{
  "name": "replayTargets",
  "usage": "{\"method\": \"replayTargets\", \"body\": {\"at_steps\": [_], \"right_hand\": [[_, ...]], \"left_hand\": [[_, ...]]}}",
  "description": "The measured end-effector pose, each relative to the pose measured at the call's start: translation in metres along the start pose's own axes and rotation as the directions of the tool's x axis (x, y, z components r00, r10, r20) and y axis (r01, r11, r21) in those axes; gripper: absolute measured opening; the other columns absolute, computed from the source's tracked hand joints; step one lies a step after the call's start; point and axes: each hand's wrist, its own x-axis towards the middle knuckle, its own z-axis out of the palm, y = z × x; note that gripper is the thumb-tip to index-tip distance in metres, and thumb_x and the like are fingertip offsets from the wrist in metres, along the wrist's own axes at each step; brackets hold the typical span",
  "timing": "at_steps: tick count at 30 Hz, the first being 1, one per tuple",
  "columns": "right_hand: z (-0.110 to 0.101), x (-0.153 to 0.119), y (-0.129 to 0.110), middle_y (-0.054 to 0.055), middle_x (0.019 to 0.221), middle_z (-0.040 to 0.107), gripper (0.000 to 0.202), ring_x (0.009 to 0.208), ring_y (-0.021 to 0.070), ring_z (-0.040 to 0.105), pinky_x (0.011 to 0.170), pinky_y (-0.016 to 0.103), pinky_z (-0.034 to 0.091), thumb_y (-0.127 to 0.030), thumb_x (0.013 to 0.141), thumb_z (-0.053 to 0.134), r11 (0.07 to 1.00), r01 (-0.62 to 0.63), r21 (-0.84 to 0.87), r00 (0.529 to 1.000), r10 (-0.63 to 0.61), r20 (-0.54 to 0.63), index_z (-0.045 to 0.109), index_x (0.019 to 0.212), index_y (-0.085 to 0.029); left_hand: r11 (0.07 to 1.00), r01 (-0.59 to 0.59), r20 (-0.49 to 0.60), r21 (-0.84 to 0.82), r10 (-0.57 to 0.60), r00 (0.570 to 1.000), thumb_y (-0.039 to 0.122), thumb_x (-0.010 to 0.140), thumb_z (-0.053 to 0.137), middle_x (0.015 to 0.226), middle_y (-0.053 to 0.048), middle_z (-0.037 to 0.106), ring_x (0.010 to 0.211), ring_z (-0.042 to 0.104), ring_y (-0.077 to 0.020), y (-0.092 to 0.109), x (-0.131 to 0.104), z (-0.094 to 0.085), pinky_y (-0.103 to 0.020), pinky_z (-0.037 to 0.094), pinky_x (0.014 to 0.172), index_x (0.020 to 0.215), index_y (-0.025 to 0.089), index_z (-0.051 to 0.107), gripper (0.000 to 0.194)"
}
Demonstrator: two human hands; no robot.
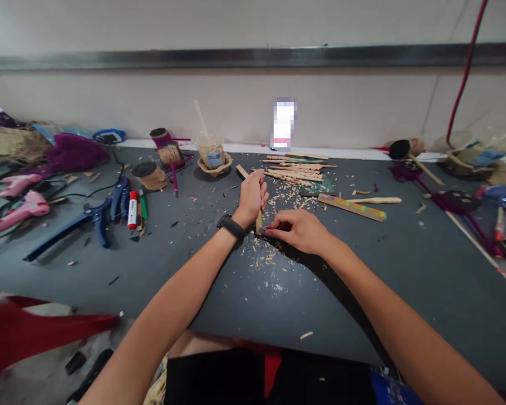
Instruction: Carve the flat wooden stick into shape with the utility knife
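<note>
My left hand [252, 197], with a dark watch on its wrist, is closed around a flat wooden stick [259, 223] that slants over the dark grey table [219, 298]. The stick's far end shows beyond my fingers, and its near end shows below them. Just to the right, my right hand [297, 229] has its thumb and fingers pinched at the stick's near end. What they hold is too small to make out. Pale wood shavings [271, 257] lie around both hands.
Carved sticks [299, 169] lie behind my hands, with a colourful strip [352, 208] to their right. A cup [212, 152] stands at the back, near a lit phone [284, 125]. Blue cutters [80, 222], a marker [132, 210] and pink glue guns [23, 211] are on the left.
</note>
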Motion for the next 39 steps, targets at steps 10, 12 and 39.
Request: {"method": "replayTargets", "body": {"at_steps": [10,12,39], "right_hand": [[-0.0022,-0.0040,-0.0023,-0.001,0.088,0.079,0.018,0.076,0.0170,0.066,0.069,0.031,0.044,-0.045,0.096,0.075,0.996,-0.035,0.084,0.998,0.039,-0.046,0.078,0.090,-0.029],[-0.0012,-0.0023,-0.0001,0.000,0.089,0.079,0.018,0.076,0.0173,0.066,0.070,0.032,0.045,-0.045,0.096,0.075,0.994,-0.058,0.095,0.986,0.072,-0.151,0.077,0.090,-0.028],[0.0030,0.0008,-0.0014,0.000,0.087,0.078,0.020,0.077,0.0177,0.067,0.068,0.032,0.043,-0.044,0.095,0.074,0.998,-0.044,0.035,0.989,0.048,-0.141,0.073,0.085,-0.027]], "left_hand": [[1.000,0.003,-0.044,-0.006,-0.004,0.999,0.044,0.110,0.046,0.046,0.009,0.030,0.031,0.026,-0.0064,-0.0020,0.0033,-0.0015,-0.027,0.018,0.037,0.077,0.024,0.038,0.039],[1.000,0.001,-0.038,0.001,-0.001,0.999,0.047,0.109,0.048,0.047,0.009,0.031,0.031,0.027,-0.0065,-0.0019,0.0029,-0.0015,-0.027,0.018,0.037,0.078,0.024,0.039,0.040],[1.000,-0.001,-0.014,0.019,0.001,1.000,0.040,0.110,0.042,0.045,0.010,0.032,0.030,0.027,-0.0078,-0.0014,-0.0003,0.0013,-0.026,0.019,0.035,0.078,0.024,0.039,0.036]]}}
